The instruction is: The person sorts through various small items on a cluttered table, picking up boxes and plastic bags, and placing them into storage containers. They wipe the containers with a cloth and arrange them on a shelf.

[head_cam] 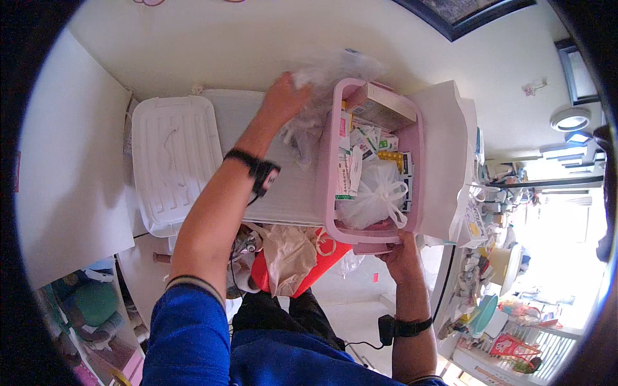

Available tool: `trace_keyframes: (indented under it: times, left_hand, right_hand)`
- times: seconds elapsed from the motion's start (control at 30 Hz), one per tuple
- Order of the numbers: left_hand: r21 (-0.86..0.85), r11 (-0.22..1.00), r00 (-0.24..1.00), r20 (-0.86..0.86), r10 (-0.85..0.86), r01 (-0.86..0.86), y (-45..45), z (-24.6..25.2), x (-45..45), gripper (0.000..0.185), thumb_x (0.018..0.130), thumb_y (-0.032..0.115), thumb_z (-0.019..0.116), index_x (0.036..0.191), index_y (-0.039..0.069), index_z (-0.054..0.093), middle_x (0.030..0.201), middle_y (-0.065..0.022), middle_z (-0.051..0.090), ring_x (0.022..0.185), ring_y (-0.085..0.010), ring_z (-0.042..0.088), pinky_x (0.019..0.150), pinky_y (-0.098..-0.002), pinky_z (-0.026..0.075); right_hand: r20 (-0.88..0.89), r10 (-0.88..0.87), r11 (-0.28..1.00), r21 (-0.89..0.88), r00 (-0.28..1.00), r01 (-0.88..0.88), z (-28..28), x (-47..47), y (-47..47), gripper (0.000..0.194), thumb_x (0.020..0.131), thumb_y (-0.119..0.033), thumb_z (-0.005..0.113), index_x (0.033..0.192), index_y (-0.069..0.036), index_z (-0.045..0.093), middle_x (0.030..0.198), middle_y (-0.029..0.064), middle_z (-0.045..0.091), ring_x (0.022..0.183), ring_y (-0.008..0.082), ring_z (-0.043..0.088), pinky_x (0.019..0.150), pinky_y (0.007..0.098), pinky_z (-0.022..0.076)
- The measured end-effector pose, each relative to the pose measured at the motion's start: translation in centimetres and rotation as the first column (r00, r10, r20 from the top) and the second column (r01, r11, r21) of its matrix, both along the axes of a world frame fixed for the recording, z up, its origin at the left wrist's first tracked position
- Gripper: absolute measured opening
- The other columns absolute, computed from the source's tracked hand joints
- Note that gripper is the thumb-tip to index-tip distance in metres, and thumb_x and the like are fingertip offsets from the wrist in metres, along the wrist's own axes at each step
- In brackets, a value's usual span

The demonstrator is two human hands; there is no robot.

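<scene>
My left hand [286, 100] is raised at the wall side of the white surface, its fingers closed on a clear plastic bag [333, 67] that is blurred by motion. Part of the bag's crinkled film seems to hang below the hand. Just right of it stands an uncovered pink plastic storage bin [333, 159]. Inside the bin are a knotted white plastic bag [374, 193], a long carton [381, 106], several small medicine boxes and packets [367, 140], and a yellow blister pack [391, 156]. My right hand [403, 258] grips the bin's near end at the pink latch [372, 248].
A white lidded storage box [176, 159] sits at the left on the white surface [275, 193]. Below its front edge are a red bag [314, 270] and a beige bag [289, 255]. Sheets of white board [439, 159] stand right of the bin. Black-framed pictures [463, 14] hang above.
</scene>
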State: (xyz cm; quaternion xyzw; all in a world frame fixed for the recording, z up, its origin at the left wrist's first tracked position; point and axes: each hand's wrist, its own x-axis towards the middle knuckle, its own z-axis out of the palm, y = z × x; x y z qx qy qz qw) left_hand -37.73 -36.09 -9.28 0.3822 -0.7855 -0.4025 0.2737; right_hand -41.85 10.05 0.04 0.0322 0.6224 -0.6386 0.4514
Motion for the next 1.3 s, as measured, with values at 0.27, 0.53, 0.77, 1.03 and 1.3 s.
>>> trace_keyframes:
  times: [0.27, 0.53, 0.77, 1.03, 1.3]
  left_hand:
    - [0.349, 0.937, 0.978, -0.185, 0.094, -0.024, 8.1, -5.8, 4.2, 0.081, 0.085, 0.035, 0.081, 0.147, -0.003, 0.044, 0.137, -0.0326, 0.057, 0.128, -0.0446, 0.057, 0.109, -0.0484, 0.047]
    - [0.138, 0.988, 0.994, -0.071, 0.086, -0.075, 5.6, -7.8, 0.5, 0.074, 0.079, 0.013, 0.078, 0.145, 0.003, 0.046, 0.131, -0.0235, 0.067, 0.12, -0.0428, 0.064, 0.102, -0.0474, 0.052]
    - [0.57, 0.795, 0.835, -0.319, 0.449, -0.209, 5.3, -5.6, 1.1, 0.08, 0.082, 0.035, 0.087, 0.138, -0.01, 0.051, 0.134, -0.0305, 0.061, 0.128, -0.0362, 0.058, 0.099, -0.0447, 0.054]
    - [0.858, 0.509, 0.91, -0.267, 0.317, 0.074, 2.4, -6.4, 0.0, 0.097, 0.082, 0.039, 0.087, 0.148, -0.012, 0.036, 0.132, -0.0286, 0.062, 0.118, -0.0399, 0.064, 0.086, -0.0515, 0.058]
    - [0.32, 0.941, 0.981, -0.112, 0.156, -0.113, 3.7, -4.0, -0.2, 0.088, 0.078, 0.03, 0.086, 0.147, -0.003, 0.042, 0.138, -0.0274, 0.059, 0.127, -0.0423, 0.059, 0.106, -0.046, 0.049]
  right_hand:
    - [0.041, 0.013, 1.0, 0.011, 0.999, -0.013, 0.6, -0.1, -0.7, 0.048, 0.098, -0.032, 0.048, 0.135, -0.002, 0.056, 0.128, 0.0182, 0.068, 0.113, 0.0334, 0.07, 0.095, 0.0482, 0.0589]
    - [0.068, 0.011, 0.999, 0.052, 0.998, -0.015, -0.6, -0.1, 0.8, 0.054, 0.094, -0.034, 0.051, 0.138, -0.003, 0.057, 0.132, 0.0156, 0.066, 0.117, 0.032, 0.068, 0.093, 0.0448, 0.0591]
    - [0.065, 0.015, 1.0, 0.002, 0.998, -0.015, -0.3, -0.4, 0.9, 0.049, 0.094, -0.034, 0.06, 0.135, -0.006, 0.058, 0.124, 0.0115, 0.069, 0.102, 0.0259, 0.07, 0.07, 0.0374, 0.0596]
    - [0.068, -0.014, 0.999, 0.032, 0.998, 0.012, 0.5, -0.4, 0.0, 0.046, 0.095, -0.03, 0.057, 0.133, -0.004, 0.056, 0.12, 0.015, 0.068, 0.096, 0.0283, 0.07, 0.076, 0.041, 0.0601]
    - [0.108, -0.024, 1.0, -0.004, 0.994, 0.025, -0.2, -0.7, 0.4, 0.045, 0.095, -0.032, 0.058, 0.13, -0.004, 0.057, 0.117, 0.0133, 0.069, 0.093, 0.0249, 0.068, 0.071, 0.0376, 0.0557]
